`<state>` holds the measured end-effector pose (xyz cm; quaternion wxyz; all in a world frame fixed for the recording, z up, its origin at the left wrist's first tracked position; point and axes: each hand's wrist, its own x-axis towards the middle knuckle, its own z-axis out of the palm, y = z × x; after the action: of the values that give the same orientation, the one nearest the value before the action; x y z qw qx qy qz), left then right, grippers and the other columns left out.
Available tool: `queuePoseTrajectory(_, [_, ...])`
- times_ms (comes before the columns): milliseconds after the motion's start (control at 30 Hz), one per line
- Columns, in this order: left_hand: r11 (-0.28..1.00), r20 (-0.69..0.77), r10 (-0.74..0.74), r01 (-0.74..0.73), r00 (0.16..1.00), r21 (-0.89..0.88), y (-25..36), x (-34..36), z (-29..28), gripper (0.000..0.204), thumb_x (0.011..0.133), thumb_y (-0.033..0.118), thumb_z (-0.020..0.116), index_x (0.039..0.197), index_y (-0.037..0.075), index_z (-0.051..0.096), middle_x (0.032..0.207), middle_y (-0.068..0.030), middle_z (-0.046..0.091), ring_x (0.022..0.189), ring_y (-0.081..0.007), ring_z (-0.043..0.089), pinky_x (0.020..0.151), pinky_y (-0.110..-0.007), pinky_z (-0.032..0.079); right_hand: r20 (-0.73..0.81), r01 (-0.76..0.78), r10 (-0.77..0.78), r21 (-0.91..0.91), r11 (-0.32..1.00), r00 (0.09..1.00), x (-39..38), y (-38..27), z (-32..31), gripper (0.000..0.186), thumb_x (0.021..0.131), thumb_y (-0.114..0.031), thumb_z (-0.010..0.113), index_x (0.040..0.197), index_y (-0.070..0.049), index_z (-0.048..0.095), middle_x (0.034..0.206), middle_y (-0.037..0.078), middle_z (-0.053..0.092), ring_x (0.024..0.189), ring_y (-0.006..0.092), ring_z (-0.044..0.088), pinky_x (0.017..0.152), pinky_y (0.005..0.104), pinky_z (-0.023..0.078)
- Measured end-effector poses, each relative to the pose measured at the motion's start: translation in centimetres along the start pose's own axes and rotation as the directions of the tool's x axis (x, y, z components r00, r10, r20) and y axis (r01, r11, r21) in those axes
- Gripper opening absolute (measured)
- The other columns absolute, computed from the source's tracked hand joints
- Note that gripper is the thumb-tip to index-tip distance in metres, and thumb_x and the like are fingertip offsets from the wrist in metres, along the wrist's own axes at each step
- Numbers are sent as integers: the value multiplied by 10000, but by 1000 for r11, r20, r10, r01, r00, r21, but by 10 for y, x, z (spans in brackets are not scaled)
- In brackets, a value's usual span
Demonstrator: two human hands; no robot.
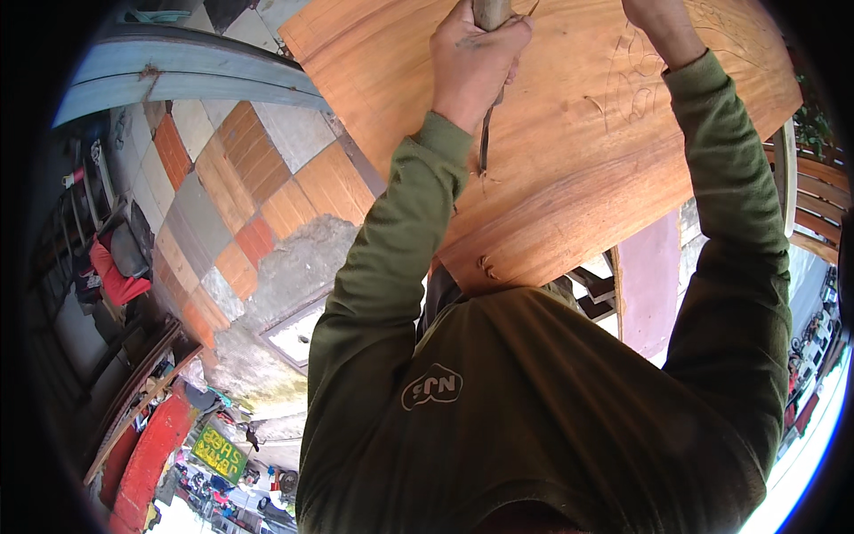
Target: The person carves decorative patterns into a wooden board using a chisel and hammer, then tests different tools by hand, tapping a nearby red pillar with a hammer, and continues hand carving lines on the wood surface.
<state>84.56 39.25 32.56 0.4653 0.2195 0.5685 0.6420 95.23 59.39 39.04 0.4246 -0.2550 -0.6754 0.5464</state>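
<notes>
My left hand [479,55] is closed round a thick round wooden handle [491,12], whose upper end is cut off by the top of the view. Just below that hand a thin dark strip [485,142] lies over the board; whether it joins the handle I cannot tell. Under both hands is a broad orange-brown wooden board [551,169], its near corner close to my body. Curved lines are drawn or cut into its right part. My right hand [663,31] is over that part, with its fingers beyond the top edge, so its grip is hidden.
Curled wood shavings [486,267] lie on the board. On the left are a patchwork of tiles [222,178], a pale blue beam [196,71] and a red curved object [156,449] near piled clutter. A slatted wooden piece [818,200] stands at the right.
</notes>
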Motion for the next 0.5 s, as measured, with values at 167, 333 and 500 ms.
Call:
queuePoseTrajectory(167, [993,-46,115,-114,992,17,-14,0,-20,126,953,142,665,892,131,556,647,58,503,500,-48,454,452,-242,375,749,192,197,-399,897,633,-7,-14,18,754,937,57,650,1614,-98,355,1413,25,599,1214,118,537,991,252,437])
queuePoseTrajectory(333, [997,-25,66,-65,998,31,-8,1,-6,108,951,127,657,899,124,563,665,53,511,513,-45,459,462,-239,376,628,366,-253,-53,929,735,32,-15,-15,712,989,37,596,1628,-106,316,1248,-11,644,746,67,507,606,235,393])
queuePoseTrajectory(500, [983,-32,173,-175,984,-49,-26,3,-25,93,950,131,651,905,130,570,642,46,508,483,-55,450,437,-246,361,701,209,29,-251,945,713,-15,4,39,743,944,81,603,1616,-118,357,1444,42,576,1131,150,554,900,280,446])
